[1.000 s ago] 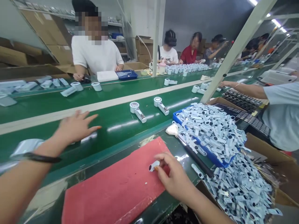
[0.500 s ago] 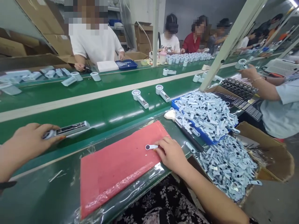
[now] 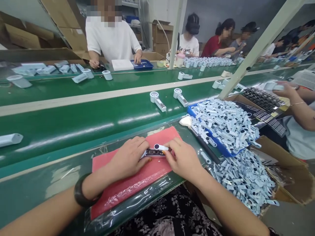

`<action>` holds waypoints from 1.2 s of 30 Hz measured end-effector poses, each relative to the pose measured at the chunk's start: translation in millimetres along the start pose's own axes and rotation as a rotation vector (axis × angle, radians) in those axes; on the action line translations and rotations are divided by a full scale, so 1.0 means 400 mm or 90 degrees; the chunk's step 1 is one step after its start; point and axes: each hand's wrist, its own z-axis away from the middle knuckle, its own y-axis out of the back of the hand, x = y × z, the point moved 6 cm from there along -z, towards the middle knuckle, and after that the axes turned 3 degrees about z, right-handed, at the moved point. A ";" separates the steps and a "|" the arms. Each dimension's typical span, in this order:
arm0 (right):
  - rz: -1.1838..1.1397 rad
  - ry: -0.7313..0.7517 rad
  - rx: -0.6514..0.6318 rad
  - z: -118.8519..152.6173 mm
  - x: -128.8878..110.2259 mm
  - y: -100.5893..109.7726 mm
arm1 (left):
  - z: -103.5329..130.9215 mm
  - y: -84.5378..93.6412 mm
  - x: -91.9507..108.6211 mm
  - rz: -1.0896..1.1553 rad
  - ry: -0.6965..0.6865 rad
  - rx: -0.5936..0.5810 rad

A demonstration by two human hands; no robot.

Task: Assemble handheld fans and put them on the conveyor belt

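Observation:
Over the red mat [image 3: 133, 182], my left hand [image 3: 130, 155] is closed around one end of a pale blue housing [image 3: 155, 152], whose dark inner parts face up. My right hand [image 3: 182, 155] pinches a small light-blue piece with a dark oval [image 3: 161, 147] at the housing's far edge. Whether the two parts touch is hard to tell. Most of the housing's left end is hidden under my left fingers.
A blue tray [image 3: 216, 142] heaped with small pieces and a full box [image 3: 243, 183] stand at the right. A black-handled brush [image 3: 204, 144] lies beside them. Two units [image 3: 158, 101] [image 3: 180, 97] rest on the green belt [image 3: 61, 126]. Co-workers sit opposite and at right.
My left hand has brought the housing from the belt at left to the mat, beside my right hand. The small piece is still in my right fingers. Another housing has appeared at the far left.

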 end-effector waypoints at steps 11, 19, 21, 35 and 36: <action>0.031 0.038 -0.108 -0.043 -0.025 -0.060 | 0.022 0.025 0.004 0.188 -0.006 0.119; -0.343 -0.043 -0.183 -0.025 0.041 -0.101 | 0.049 0.029 0.045 0.148 -0.031 0.134; -0.300 -0.019 -0.213 -0.010 0.033 -0.103 | 0.064 0.024 0.061 0.118 -0.036 0.118; -0.133 0.097 -0.167 0.031 0.003 -0.109 | 0.067 -0.002 0.094 0.004 0.003 0.076; -0.117 0.102 -0.163 0.034 0.001 -0.112 | 0.068 -0.004 0.096 -0.009 0.003 0.076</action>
